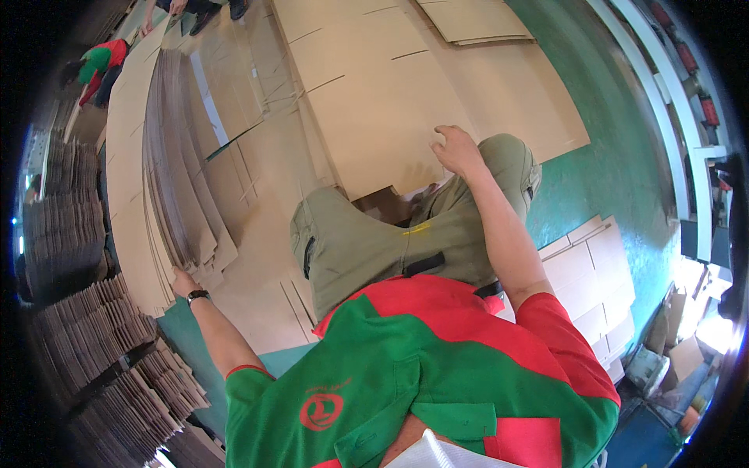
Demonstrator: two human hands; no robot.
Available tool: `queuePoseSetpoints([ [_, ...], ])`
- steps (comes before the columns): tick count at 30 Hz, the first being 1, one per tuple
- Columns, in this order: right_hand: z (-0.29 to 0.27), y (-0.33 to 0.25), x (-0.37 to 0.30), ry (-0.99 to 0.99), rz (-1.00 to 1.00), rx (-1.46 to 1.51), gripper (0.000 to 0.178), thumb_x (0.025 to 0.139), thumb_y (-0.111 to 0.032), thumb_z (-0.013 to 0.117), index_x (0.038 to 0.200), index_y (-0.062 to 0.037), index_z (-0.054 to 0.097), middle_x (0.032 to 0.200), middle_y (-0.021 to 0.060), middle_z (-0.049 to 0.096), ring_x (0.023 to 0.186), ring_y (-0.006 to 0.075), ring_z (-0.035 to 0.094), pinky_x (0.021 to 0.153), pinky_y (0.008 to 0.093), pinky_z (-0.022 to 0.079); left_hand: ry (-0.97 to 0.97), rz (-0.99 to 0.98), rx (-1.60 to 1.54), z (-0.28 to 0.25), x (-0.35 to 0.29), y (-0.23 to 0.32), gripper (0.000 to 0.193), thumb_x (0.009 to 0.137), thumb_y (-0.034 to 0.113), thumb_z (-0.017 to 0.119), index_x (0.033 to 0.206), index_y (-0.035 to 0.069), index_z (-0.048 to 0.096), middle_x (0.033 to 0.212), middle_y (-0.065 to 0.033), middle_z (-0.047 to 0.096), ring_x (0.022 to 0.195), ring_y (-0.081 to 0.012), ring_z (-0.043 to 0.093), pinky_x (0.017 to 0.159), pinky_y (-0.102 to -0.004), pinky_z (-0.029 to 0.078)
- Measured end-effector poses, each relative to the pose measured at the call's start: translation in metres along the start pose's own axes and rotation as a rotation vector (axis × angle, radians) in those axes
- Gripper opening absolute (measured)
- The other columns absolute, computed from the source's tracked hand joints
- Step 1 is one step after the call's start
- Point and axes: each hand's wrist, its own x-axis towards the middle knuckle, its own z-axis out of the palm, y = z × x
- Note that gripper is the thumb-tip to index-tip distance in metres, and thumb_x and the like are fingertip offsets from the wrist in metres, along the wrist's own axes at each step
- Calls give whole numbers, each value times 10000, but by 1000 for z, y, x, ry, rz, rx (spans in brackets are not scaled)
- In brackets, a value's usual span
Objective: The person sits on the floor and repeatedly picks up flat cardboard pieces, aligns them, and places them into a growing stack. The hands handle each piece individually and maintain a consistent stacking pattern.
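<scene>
L hand (186, 282) partly hidden at cardbd stack (168, 168), & co-worker (204, 17) mostly cut off by top edge.

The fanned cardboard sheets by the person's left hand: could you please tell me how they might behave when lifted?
The fanned cardboard sheets would probably flex or sag if raised from only the end by the left hand, as they look long and thin. They may slide apart, since their edges are already spread. Each sheet is likely light for its size, being thin board.
</scene>
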Motion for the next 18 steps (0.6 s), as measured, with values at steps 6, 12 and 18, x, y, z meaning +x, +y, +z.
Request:
queuePoseSetpoints([
  [6, -1, -1, 0, -13, -22, 4, 461, 856, -266, 612, 1252, -34, 581, 1268, 214, 564, 1169, 370, 548, 993, 449, 455, 81, -20, -78, 14, 17, -8, 519, 839, 317, 654, 979, -182, 631, 975, -241, 682, 862, -327, 649, 788, -440, 503],
  [12, -1, -3, -2, -53, -18, -23, 458, 857, -262, 613, 1254, -37, 581, 1278, 208, 561, 1178, 365, 544, 1001, 443, 450, -90, -116, -362, 4, 28, -16, 318, 832, 195, 625, 741, -106, 581, 686, -107, 571, 593, -219, 500, 549, -394, 413],
  [18, -4, -9, 1, -118, -2, -10, 462, 877, -284, 597, 1271, -45, 570, 1306, 186, 550, 1205, 349, 529, 1017, 440, 437, -37, -120, -492, -5, 38, -19, 241, 831, 159, 667, 706, -6, 543, 625, -57, 490, 543, -196, 468, 474, -371, 376],
])
